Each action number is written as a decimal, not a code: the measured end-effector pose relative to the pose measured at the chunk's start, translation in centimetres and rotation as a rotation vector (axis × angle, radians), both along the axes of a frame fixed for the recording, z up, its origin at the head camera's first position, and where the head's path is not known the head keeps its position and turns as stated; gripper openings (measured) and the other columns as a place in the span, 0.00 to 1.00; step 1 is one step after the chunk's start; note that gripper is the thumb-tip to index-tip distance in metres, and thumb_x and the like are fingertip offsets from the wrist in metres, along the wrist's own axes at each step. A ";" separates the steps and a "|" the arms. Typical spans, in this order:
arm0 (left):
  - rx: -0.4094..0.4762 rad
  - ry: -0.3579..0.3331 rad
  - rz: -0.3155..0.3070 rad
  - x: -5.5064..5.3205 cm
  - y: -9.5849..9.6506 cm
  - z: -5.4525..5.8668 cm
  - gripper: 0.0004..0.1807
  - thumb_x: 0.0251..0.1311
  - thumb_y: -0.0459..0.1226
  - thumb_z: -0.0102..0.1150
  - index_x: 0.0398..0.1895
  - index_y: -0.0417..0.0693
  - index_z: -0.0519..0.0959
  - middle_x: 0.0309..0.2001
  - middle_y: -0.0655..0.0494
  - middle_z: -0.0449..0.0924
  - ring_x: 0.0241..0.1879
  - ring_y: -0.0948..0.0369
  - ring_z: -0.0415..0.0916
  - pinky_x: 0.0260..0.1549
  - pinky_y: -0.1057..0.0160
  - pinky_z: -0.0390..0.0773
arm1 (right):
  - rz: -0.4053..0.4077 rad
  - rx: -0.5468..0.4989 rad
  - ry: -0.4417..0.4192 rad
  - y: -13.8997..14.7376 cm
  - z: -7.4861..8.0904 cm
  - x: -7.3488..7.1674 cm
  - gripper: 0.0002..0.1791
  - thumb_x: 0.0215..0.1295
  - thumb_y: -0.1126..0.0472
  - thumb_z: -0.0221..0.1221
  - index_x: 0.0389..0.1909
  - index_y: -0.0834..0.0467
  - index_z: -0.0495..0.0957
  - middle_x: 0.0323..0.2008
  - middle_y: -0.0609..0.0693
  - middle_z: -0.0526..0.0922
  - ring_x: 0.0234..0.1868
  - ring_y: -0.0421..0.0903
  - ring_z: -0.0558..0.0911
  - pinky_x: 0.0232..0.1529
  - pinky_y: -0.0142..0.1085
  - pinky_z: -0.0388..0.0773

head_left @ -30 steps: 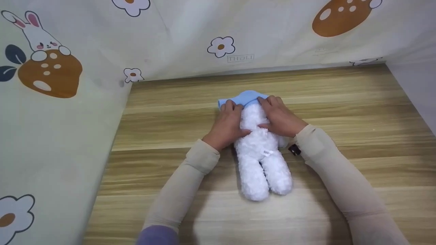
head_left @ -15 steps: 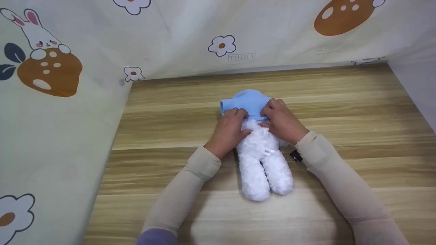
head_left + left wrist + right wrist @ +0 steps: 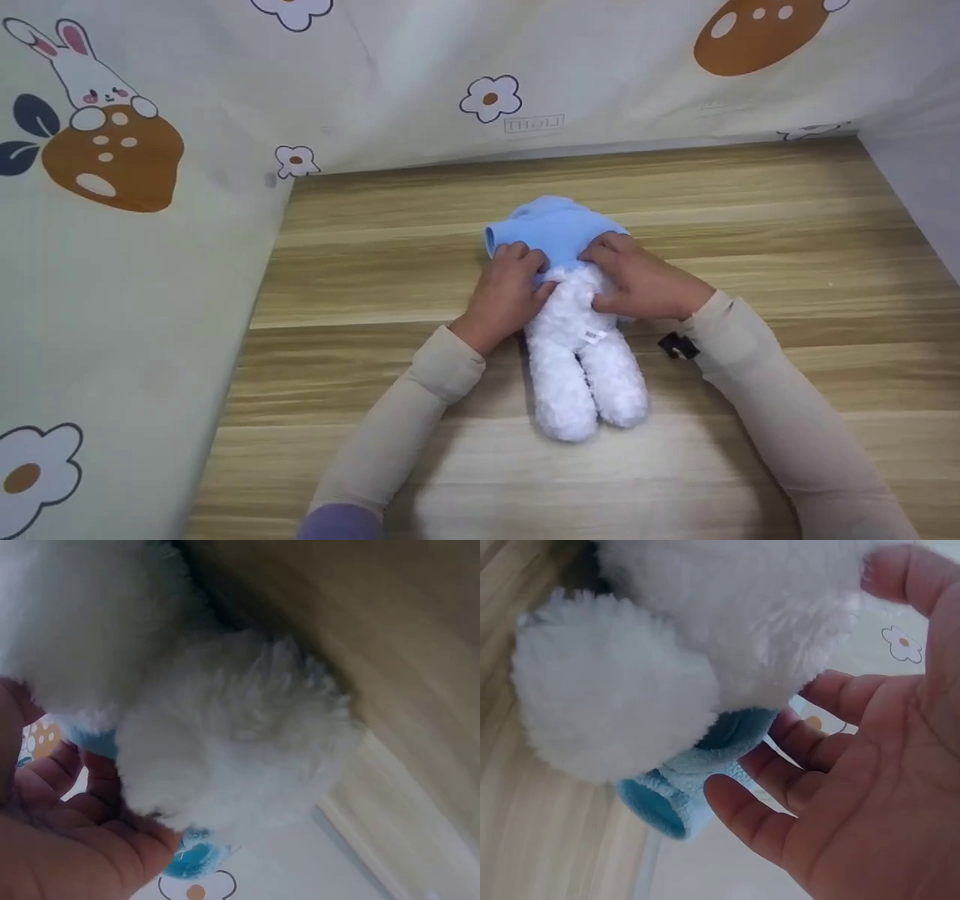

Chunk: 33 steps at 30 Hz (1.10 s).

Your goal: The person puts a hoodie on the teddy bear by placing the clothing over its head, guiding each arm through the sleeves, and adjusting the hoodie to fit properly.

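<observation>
A white fluffy plush toy (image 3: 562,326) lies on the tabletop, legs toward the person and a small tag on its lower body. A small light blue shirt (image 3: 559,231) covers its head end, one sleeve opening out to the left. My left hand (image 3: 506,296) pinches the shirt's hem at the toy's left side, thumb against the fur. On the other side my right hand (image 3: 645,281) touches the hem with its fingertips, the thumb resting apart on the toy's body. In the right wrist view, its fingers are spread beside the shirt (image 3: 731,739) and a fluffy arm (image 3: 615,690).
The wood-grain tabletop (image 3: 360,300) extends around the toy. A pale printed curtain (image 3: 405,105) stands along its back and left edges. A black clip-like object (image 3: 679,346) sits at the right wrist.
The shirt's hem has come down over the toy's head to the upper body. My right hand has shifted right and toward the person, its thumb now farther from the fingers.
</observation>
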<state>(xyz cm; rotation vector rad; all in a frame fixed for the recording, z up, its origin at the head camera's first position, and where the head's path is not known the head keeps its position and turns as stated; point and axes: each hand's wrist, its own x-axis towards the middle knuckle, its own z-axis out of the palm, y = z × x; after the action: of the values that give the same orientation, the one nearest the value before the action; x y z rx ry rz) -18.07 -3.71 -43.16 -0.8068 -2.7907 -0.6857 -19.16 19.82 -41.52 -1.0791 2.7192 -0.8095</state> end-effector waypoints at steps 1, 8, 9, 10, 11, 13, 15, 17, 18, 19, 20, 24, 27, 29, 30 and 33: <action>0.005 -0.014 -0.022 0.0 -0.1 0.1 0.13 0.65 0.41 0.63 0.43 0.41 0.78 0.41 0.48 0.75 0.44 0.50 0.71 0.47 0.55 0.72 | -0.007 0.001 -0.007 0.0 0.0 0.0 0.29 0.52 0.61 0.65 0.56 0.67 0.72 0.52 0.59 0.70 0.53 0.54 0.69 0.55 0.47 0.69; 0.074 -0.330 -0.177 0.0 -2.2 1.2 0.30 0.57 0.40 0.63 0.63 0.39 0.71 0.58 0.47 0.67 0.59 0.54 0.64 0.60 0.60 0.66 | -0.074 -0.052 0.081 -0.8 -1.0 0.2 0.24 0.45 0.66 0.69 0.45 0.65 0.75 0.45 0.57 0.69 0.48 0.54 0.67 0.50 0.45 0.68; 0.076 -0.357 -0.182 0.0 -2.3 1.2 0.32 0.55 0.41 0.64 0.63 0.40 0.71 0.58 0.48 0.66 0.59 0.54 0.63 0.60 0.60 0.66 | -0.081 -0.064 0.101 -0.9 -1.2 0.3 0.22 0.44 0.67 0.69 0.43 0.65 0.75 0.44 0.57 0.69 0.47 0.54 0.67 0.49 0.45 0.67; 0.075 -0.373 -0.182 0.0 -2.4 1.2 0.32 0.54 0.41 0.65 0.63 0.40 0.71 0.57 0.49 0.65 0.59 0.55 0.62 0.59 0.61 0.66 | -0.087 -0.072 0.124 -1.0 -1.3 0.4 0.21 0.44 0.67 0.68 0.41 0.64 0.75 0.43 0.56 0.70 0.46 0.54 0.67 0.48 0.45 0.67; 0.072 -0.376 -0.177 0.0 -2.4 1.1 0.32 0.53 0.41 0.66 0.61 0.40 0.71 0.56 0.49 0.65 0.58 0.55 0.62 0.58 0.61 0.66 | -0.093 -0.077 0.145 -1.2 -1.4 0.5 0.20 0.44 0.68 0.69 0.40 0.64 0.75 0.42 0.56 0.70 0.46 0.54 0.67 0.48 0.45 0.67; 0.067 -0.339 -0.162 0.0 -2.2 0.7 0.28 0.52 0.40 0.67 0.56 0.40 0.72 0.53 0.50 0.67 0.56 0.54 0.63 0.57 0.60 0.67 | -0.093 -0.079 0.185 -1.3 -1.6 0.7 0.18 0.45 0.67 0.68 0.39 0.64 0.75 0.42 0.57 0.71 0.46 0.55 0.68 0.49 0.46 0.67; 0.081 -0.282 -0.142 0.1 -1.9 0.4 0.24 0.51 0.39 0.68 0.50 0.39 0.73 0.48 0.50 0.68 0.52 0.53 0.65 0.53 0.59 0.68 | -0.077 -0.073 0.203 -1.3 -1.5 1.0 0.17 0.49 0.66 0.67 0.41 0.64 0.75 0.44 0.58 0.72 0.47 0.56 0.70 0.51 0.47 0.67; 0.099 -0.221 -0.126 0.2 -1.7 0.1 0.21 0.49 0.37 0.69 0.45 0.39 0.73 0.44 0.50 0.70 0.48 0.52 0.66 0.50 0.58 0.69 | -0.051 -0.058 0.197 -1.1 -1.2 1.3 0.19 0.52 0.64 0.65 0.45 0.65 0.75 0.47 0.59 0.72 0.50 0.56 0.71 0.54 0.47 0.68; 0.105 -0.190 -0.119 0.2 -1.6 0.0 0.20 0.48 0.36 0.69 0.42 0.39 0.74 0.42 0.50 0.70 0.46 0.52 0.66 0.48 0.58 0.70 | -0.032 -0.052 0.184 -1.0 -1.0 1.4 0.21 0.52 0.63 0.64 0.47 0.65 0.74 0.49 0.59 0.72 0.51 0.56 0.71 0.55 0.48 0.68; 0.112 -0.163 -0.112 0.2 -1.6 0.0 0.19 0.47 0.35 0.70 0.41 0.40 0.74 0.40 0.50 0.71 0.45 0.52 0.67 0.46 0.58 0.70 | -0.015 -0.047 0.165 -0.8 -0.8 1.5 0.23 0.52 0.62 0.64 0.49 0.66 0.74 0.51 0.59 0.72 0.52 0.55 0.72 0.56 0.48 0.68; 0.114 -0.137 -0.104 0.3 -1.5 -0.1 0.17 0.47 0.35 0.70 0.39 0.40 0.75 0.39 0.50 0.72 0.43 0.52 0.68 0.45 0.57 0.71 | -0.002 -0.043 0.147 -0.7 -0.6 1.6 0.25 0.52 0.62 0.64 0.51 0.66 0.73 0.51 0.59 0.71 0.52 0.55 0.72 0.56 0.47 0.69; 0.086 -0.069 -0.081 0.5 -1.1 -0.1 0.13 0.48 0.34 0.70 0.34 0.41 0.76 0.34 0.51 0.75 0.38 0.52 0.70 0.41 0.56 0.72 | 0.003 -0.016 0.130 -0.6 -0.2 1.7 0.23 0.51 0.63 0.66 0.48 0.66 0.74 0.47 0.57 0.71 0.48 0.53 0.71 0.51 0.46 0.71; 0.052 -0.021 -0.071 0.7 -0.8 -0.2 0.09 0.50 0.34 0.69 0.31 0.43 0.77 0.30 0.52 0.76 0.35 0.53 0.72 0.38 0.56 0.73 | -0.032 0.005 0.196 -1.1 -0.2 1.9 0.17 0.50 0.65 0.68 0.40 0.64 0.74 0.41 0.55 0.71 0.43 0.53 0.71 0.46 0.45 0.71; 0.034 0.022 -0.056 0.9 -0.6 -0.2 0.08 0.50 0.34 0.68 0.28 0.44 0.77 0.28 0.53 0.76 0.32 0.53 0.73 0.35 0.55 0.73 | -0.056 0.014 0.261 -1.4 -0.3 2.1 0.15 0.48 0.66 0.69 0.35 0.63 0.74 0.37 0.54 0.72 0.40 0.53 0.72 0.41 0.45 0.72; 0.026 0.048 -0.045 0.9 -0.5 -0.3 0.07 0.50 0.33 0.67 0.27 0.45 0.76 0.26 0.53 0.76 0.30 0.53 0.73 0.33 0.55 0.73 | -0.067 0.022 0.291 -1.5 -0.4 2.1 0.15 0.48 0.67 0.69 0.33 0.62 0.73 0.35 0.54 0.72 0.38 0.53 0.72 0.40 0.45 0.72; 0.001 0.124 -0.002 1.0 -0.2 -0.5 0.08 0.51 0.32 0.66 0.23 0.47 0.74 0.22 0.54 0.74 0.25 0.54 0.72 0.27 0.55 0.73 | -0.100 0.025 0.354 -1.7 -0.8 2.4 0.14 0.46 0.70 0.68 0.30 0.61 0.71 0.31 0.53 0.73 0.33 0.54 0.72 0.35 0.46 0.72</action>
<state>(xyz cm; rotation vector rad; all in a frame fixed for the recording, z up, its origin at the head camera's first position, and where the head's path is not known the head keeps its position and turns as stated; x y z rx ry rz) -17.04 -3.87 -43.67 -0.8222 -2.6788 -0.6158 -16.76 18.12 -42.31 -1.1906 3.0859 -0.6478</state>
